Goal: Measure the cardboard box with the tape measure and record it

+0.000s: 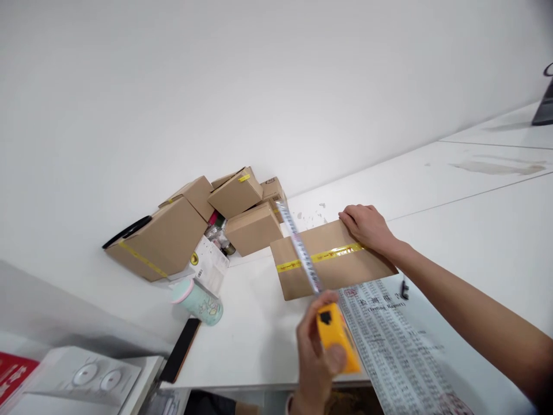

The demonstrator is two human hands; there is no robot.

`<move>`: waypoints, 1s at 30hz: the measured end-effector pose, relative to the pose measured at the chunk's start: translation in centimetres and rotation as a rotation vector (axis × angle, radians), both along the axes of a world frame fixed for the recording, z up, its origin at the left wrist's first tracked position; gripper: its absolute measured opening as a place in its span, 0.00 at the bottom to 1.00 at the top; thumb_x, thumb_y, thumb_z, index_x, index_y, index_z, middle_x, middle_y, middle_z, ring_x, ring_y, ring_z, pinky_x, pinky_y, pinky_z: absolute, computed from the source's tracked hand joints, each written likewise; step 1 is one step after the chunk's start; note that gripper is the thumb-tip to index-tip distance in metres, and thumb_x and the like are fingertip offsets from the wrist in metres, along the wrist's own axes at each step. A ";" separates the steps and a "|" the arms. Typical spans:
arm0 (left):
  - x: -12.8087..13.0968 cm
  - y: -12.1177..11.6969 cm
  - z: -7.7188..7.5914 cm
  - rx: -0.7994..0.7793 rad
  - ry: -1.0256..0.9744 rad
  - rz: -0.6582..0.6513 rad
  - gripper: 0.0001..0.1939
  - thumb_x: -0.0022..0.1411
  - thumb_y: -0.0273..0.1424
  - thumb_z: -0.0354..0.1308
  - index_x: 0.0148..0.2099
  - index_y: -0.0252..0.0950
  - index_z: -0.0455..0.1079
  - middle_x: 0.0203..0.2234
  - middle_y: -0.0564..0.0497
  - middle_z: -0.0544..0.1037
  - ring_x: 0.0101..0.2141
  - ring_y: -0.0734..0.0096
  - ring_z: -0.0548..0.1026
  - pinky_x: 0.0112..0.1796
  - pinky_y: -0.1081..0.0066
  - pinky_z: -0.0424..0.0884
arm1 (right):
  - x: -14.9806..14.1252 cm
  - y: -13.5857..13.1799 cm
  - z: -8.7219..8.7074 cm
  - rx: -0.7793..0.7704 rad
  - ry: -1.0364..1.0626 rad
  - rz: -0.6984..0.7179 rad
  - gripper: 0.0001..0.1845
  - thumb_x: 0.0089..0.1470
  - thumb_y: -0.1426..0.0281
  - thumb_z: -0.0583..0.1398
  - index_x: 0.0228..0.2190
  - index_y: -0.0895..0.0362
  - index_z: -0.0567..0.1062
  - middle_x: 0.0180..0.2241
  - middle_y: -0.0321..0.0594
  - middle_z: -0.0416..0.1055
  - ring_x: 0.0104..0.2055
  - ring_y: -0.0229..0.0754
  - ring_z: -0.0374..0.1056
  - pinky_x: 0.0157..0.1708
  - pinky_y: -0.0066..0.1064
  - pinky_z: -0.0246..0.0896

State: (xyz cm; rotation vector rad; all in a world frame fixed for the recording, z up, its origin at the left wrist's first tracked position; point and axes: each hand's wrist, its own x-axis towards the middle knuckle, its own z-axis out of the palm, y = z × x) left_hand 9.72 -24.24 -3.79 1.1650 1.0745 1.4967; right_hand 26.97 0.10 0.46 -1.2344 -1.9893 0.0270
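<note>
My left hand (317,351) is closed around a yellow tape measure (339,340) near the table's front edge. Its blade (300,245) is pulled out and runs up and away across the left part of a cardboard box (328,259). A strip of yellow printed tape crosses the top of that box. My right hand (367,225) grips the box at its far right corner, fingers bent over the edge. The tape measure and left hand are slightly blurred. The box's underside is hidden.
Several cardboard boxes (254,230) are piled against the wall, with a larger one (164,242) on the left. A mint-green cup (201,302) with a pink rim lies tilted by them. A printed sheet (389,340) covers the table at front right. A black strip (184,349) sits at the left edge.
</note>
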 end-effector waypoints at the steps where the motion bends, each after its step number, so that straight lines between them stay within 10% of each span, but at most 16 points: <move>1: 1.0 -0.4 -0.8 -0.041 -0.020 -0.069 0.43 0.45 0.56 0.70 0.58 0.38 0.73 0.55 0.39 0.74 0.50 0.45 0.73 0.48 0.57 0.71 | 0.0 0.0 -0.2 0.026 -0.018 -0.010 0.19 0.67 0.64 0.45 0.27 0.53 0.68 0.28 0.44 0.73 0.34 0.48 0.67 0.43 0.41 0.53; 12: 5.2 -0.7 -4.4 -0.173 -0.085 -0.157 0.46 0.43 0.54 0.73 0.61 0.37 0.71 0.56 0.37 0.72 0.55 0.40 0.69 0.58 0.50 0.64 | 0.1 -0.8 -0.5 0.299 -0.204 0.103 0.34 0.55 0.86 0.48 0.56 0.48 0.73 0.36 0.42 0.74 0.38 0.47 0.64 0.40 0.37 0.50; 30: 5.5 -0.9 -8.1 -0.164 -0.236 -0.191 0.44 0.45 0.51 0.73 0.62 0.37 0.70 0.56 0.36 0.73 0.57 0.41 0.70 0.58 0.51 0.63 | -0.2 -0.7 -0.4 0.313 -0.292 0.080 0.24 0.63 0.79 0.51 0.48 0.47 0.81 0.38 0.45 0.74 0.38 0.47 0.61 0.39 0.39 0.48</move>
